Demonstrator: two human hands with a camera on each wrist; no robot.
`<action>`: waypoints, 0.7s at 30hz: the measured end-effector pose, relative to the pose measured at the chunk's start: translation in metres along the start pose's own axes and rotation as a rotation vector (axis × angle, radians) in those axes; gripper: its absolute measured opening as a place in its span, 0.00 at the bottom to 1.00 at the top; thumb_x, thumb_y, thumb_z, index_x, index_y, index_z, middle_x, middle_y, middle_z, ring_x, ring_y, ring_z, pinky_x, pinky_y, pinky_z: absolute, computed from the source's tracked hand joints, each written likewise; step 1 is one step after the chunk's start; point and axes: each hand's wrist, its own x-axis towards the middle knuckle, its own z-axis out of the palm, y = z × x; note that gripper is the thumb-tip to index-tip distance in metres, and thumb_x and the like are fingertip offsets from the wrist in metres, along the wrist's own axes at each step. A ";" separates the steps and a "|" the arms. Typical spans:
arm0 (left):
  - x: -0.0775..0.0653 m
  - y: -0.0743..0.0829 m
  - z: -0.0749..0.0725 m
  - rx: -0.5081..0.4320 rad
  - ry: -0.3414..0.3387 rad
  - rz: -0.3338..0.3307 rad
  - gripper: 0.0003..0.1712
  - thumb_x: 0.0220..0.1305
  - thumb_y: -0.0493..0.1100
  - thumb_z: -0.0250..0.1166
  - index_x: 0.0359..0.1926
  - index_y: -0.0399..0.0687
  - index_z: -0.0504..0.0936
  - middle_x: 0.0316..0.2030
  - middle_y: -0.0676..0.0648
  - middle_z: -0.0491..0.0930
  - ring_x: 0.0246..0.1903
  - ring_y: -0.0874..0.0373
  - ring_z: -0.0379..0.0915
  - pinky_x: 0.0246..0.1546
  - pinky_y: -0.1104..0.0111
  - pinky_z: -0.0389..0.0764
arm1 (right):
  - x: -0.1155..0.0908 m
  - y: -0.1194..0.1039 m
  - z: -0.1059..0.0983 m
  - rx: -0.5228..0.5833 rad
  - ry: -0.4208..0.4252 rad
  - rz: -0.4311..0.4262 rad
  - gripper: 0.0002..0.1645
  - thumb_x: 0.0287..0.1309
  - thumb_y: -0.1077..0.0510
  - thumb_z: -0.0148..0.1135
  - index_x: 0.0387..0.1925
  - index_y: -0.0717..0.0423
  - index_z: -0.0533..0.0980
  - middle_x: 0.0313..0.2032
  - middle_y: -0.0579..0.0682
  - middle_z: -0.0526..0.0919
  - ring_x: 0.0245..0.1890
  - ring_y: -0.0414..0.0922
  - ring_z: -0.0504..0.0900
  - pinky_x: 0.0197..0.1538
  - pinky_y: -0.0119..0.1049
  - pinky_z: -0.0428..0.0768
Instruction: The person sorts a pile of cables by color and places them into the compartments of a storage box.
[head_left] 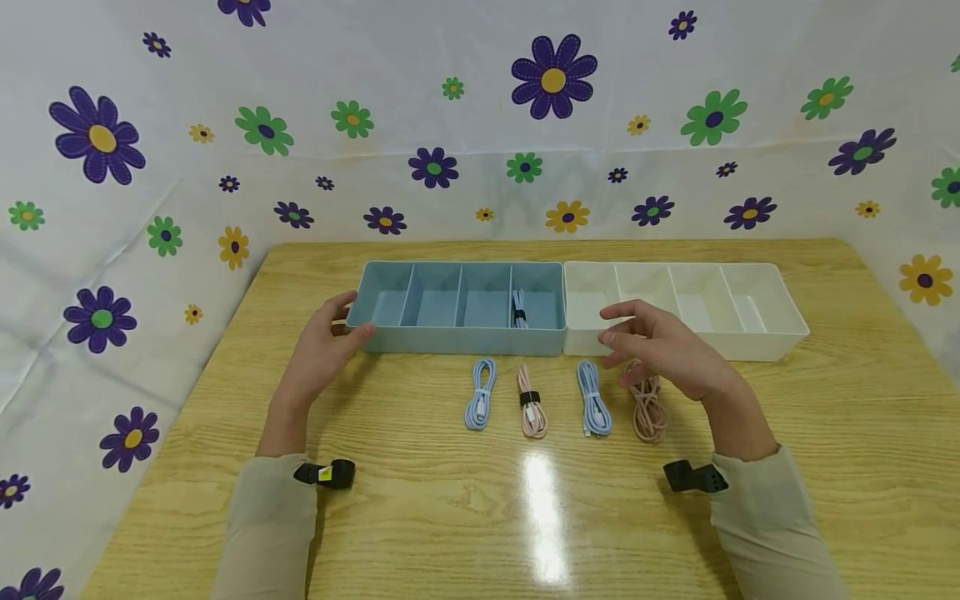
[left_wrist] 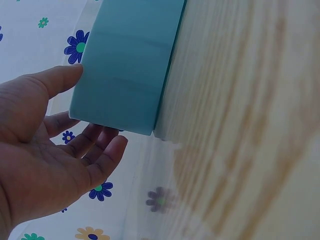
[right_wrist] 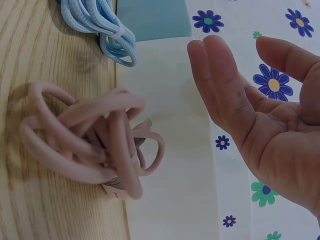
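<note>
My left hand (head_left: pixel 324 346) is at the left end of a blue divided box (head_left: pixel 465 340). In the left wrist view its thumb touches the edge of the box (left_wrist: pixel 127 65), and the relaxed fingers lie by the end wall. Above the front of a white divided box (head_left: pixel 686 344), my right hand (head_left: pixel 671 350) hovers with loosely bent fingers and nothing in them. Nearest below it lies a coiled brownish-pink cable (head_left: pixel 649 412), seen close in the right wrist view. To its left is a light-blue cable (head_left: pixel 592 400) bound with a pale tie.
A pink cable (head_left: pixel 532 404) with a black strap and another light-blue cable (head_left: pixel 480 396) lie before the blue box. Its rightmost compartment holds a blue cable (head_left: pixel 518 302) with a black strap. Behind the wooden table (head_left: pixel 420 517) hangs a flowered cloth (head_left: pixel 465 100).
</note>
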 end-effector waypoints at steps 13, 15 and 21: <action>0.001 -0.001 0.000 0.009 0.000 0.009 0.40 0.73 0.51 0.59 0.77 0.44 0.53 0.68 0.32 0.61 0.59 0.37 0.65 0.51 0.54 0.72 | 0.001 0.002 -0.001 0.004 -0.014 0.003 0.31 0.72 0.56 0.56 0.69 0.65 0.59 0.57 0.70 0.72 0.48 0.60 0.82 0.40 0.47 0.85; 0.001 -0.001 0.000 0.008 0.000 0.008 0.40 0.73 0.51 0.59 0.77 0.44 0.53 0.68 0.32 0.61 0.60 0.37 0.65 0.52 0.53 0.72 | 0.002 0.003 -0.001 0.002 -0.017 0.006 0.31 0.72 0.56 0.56 0.68 0.65 0.59 0.56 0.70 0.72 0.47 0.60 0.83 0.40 0.47 0.85; 0.001 -0.001 0.000 0.003 -0.001 0.008 0.40 0.73 0.52 0.58 0.77 0.44 0.52 0.68 0.32 0.61 0.60 0.37 0.64 0.53 0.53 0.72 | 0.003 0.003 0.000 -0.014 -0.032 0.014 0.30 0.72 0.55 0.56 0.68 0.64 0.60 0.55 0.69 0.73 0.46 0.57 0.83 0.40 0.49 0.84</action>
